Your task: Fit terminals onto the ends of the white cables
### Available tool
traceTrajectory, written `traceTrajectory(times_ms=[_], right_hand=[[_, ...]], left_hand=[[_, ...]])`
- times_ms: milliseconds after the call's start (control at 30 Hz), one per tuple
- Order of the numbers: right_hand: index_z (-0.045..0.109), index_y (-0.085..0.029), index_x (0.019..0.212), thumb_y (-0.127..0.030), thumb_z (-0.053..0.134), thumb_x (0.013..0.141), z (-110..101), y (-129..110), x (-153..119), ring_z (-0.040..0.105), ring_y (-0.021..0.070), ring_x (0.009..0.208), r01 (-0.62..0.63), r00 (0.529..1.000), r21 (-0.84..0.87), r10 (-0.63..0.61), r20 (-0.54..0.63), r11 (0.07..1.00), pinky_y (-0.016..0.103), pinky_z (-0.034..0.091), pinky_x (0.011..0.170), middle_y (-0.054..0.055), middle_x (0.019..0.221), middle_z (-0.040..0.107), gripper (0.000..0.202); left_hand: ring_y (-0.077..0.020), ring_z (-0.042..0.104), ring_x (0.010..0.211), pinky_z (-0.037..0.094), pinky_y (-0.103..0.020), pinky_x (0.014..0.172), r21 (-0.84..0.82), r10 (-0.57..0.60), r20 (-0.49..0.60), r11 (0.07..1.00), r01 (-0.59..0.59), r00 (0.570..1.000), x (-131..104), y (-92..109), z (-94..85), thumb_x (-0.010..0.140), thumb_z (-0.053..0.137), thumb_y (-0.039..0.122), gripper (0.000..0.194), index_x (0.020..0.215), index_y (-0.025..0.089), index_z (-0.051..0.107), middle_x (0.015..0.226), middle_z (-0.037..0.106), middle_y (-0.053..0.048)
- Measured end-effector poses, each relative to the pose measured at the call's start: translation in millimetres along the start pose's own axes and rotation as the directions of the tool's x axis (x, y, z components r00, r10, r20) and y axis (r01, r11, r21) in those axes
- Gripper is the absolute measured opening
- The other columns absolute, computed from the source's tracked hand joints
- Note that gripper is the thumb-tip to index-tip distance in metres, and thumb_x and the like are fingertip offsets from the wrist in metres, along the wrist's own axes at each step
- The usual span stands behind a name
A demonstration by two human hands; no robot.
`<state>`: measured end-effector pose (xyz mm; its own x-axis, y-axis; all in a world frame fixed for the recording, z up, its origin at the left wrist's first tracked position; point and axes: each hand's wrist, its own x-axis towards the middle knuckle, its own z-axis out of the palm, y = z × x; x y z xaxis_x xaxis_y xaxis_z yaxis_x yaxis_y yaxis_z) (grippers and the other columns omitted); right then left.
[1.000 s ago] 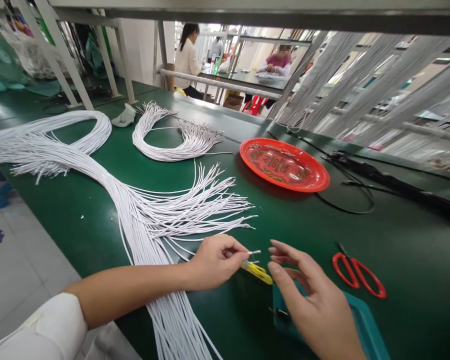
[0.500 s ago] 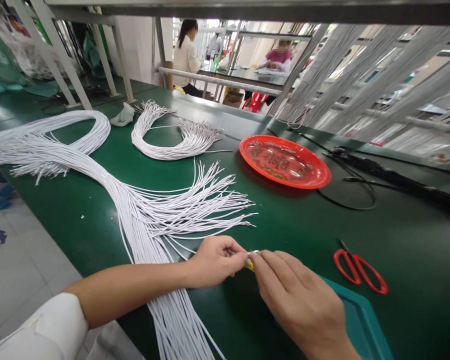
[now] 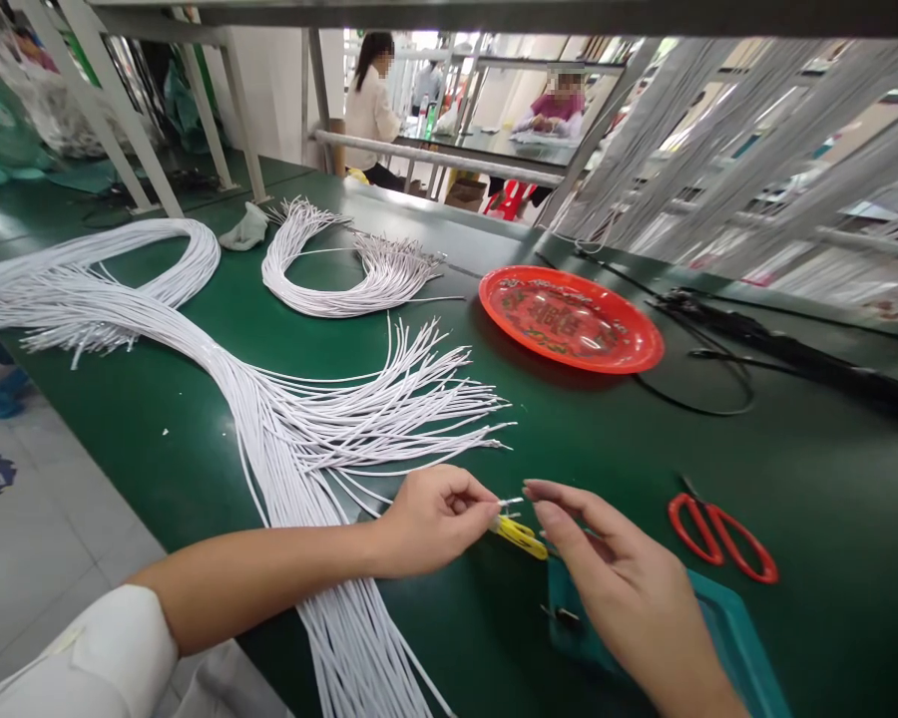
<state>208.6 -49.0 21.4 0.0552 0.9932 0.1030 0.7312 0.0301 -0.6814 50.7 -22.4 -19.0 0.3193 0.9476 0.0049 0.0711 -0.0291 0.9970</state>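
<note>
My left hand (image 3: 434, 519) pinches the stripped end of a white cable (image 3: 510, 503), whose tip pokes out to the right of my fingers. A yellow tool (image 3: 520, 537) lies on the green table just below that tip. My right hand (image 3: 621, 588) hovers a little to the right of the cable tip, fingers close together, a small gap between them and the tip. Whether its fingertips hold some small part I cannot tell. A large fan of white cables (image 3: 329, 419) spreads over the table to the left of my hands.
A red plate (image 3: 570, 319) sits beyond my hands. Red scissors (image 3: 722, 538) lie to the right, a teal tray (image 3: 725, 638) under my right wrist. Black cable (image 3: 718, 399) runs at the right. A second coil of white cables (image 3: 344, 269) lies farther back. Two people sit at a distant table.
Half a second ago my right fingers touched the cable tip at my left hand. They have now drawn back to the right, uncovering the yellow tool.
</note>
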Motion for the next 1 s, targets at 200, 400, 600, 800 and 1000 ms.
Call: traceTrajectory(times_ms=[200, 400, 600, 800, 1000], right_hand=[[0.062, -0.023, 0.072, -0.030, 0.052, 0.078, 4.3, 0.1, 5.7, 0.061, 0.0130, 0.066, 0.368, 0.928, -0.140, -0.372, -0.002, 0.919, 0.022, 0.049, 0.061, 0.001, 0.075, 0.066, 0.014], [0.062, -0.020, 0.079, -0.019, 0.050, 0.078, 12.5, 7.5, -2.3, 0.058, 0.0187, 0.080, 0.544, 0.736, -0.489, -0.668, -0.110, 0.681, 0.032, 0.048, 0.073, 0.007, 0.082, 0.063, 0.012], [0.061, -0.021, 0.073, -0.034, 0.046, 0.080, 7.0, 11.7, -6.0, 0.061, 0.0174, 0.071, 0.209, 0.959, -0.164, -0.235, -0.158, 0.964, 0.026, 0.050, 0.052, 0.007, 0.088, 0.062, 0.020], [0.067, -0.017, 0.087, -0.044, 0.057, 0.071, 13.7, 3.7, -0.7, 0.064, 0.0183, 0.069, -0.159, 0.987, 0.334, 0.156, 0.035, 0.929, 0.027, 0.052, 0.060, 0.005, 0.079, 0.068, 0.033], [0.066, -0.019, 0.071, -0.039, 0.054, 0.076, 31.1, 3.1, -7.2, 0.063, 0.0179, 0.066, 0.008, 0.991, 0.127, 0.009, -0.134, 0.992, 0.028, 0.051, 0.060, 0.005, 0.075, 0.069, 0.024]], left_hand=[[-0.0064, 0.044, 0.054, 0.036, -0.017, 0.049, 0.092, 0.043, 0.047, 0.995, -0.047, 0.998, -2.5, 1.0, -1.6, 0.072, 0.055, 0.024, 0.014, 0.073, 0.013, 0.064, 0.064, 0.056, -0.001], [-0.0042, 0.039, 0.041, 0.029, -0.016, 0.039, -0.198, -0.237, 0.111, 0.946, 0.256, 0.965, 2.3, 6.6, -1.9, 0.071, 0.057, 0.028, 0.018, 0.072, 0.010, 0.058, 0.048, 0.047, 0.004], [-0.0036, 0.040, 0.043, 0.030, -0.015, 0.041, -0.262, -0.203, 0.099, 0.939, 0.222, 0.974, 4.3, 10.9, -2.9, 0.070, 0.060, 0.030, 0.022, 0.075, 0.008, 0.059, 0.050, 0.048, 0.004], [-0.0058, 0.046, 0.051, 0.038, -0.018, 0.049, -0.228, -0.131, 0.079, 0.963, 0.146, 0.988, 1.1, 5.1, -1.6, 0.070, 0.061, 0.026, 0.019, 0.075, 0.008, 0.062, 0.059, 0.054, -0.001], [-0.0059, 0.049, 0.050, 0.041, -0.019, 0.050, -0.273, -0.185, 0.106, 0.939, 0.208, 0.977, 0.6, 4.9, 0.3, 0.069, 0.061, 0.029, 0.021, 0.075, 0.009, 0.061, 0.061, 0.057, -0.002]])
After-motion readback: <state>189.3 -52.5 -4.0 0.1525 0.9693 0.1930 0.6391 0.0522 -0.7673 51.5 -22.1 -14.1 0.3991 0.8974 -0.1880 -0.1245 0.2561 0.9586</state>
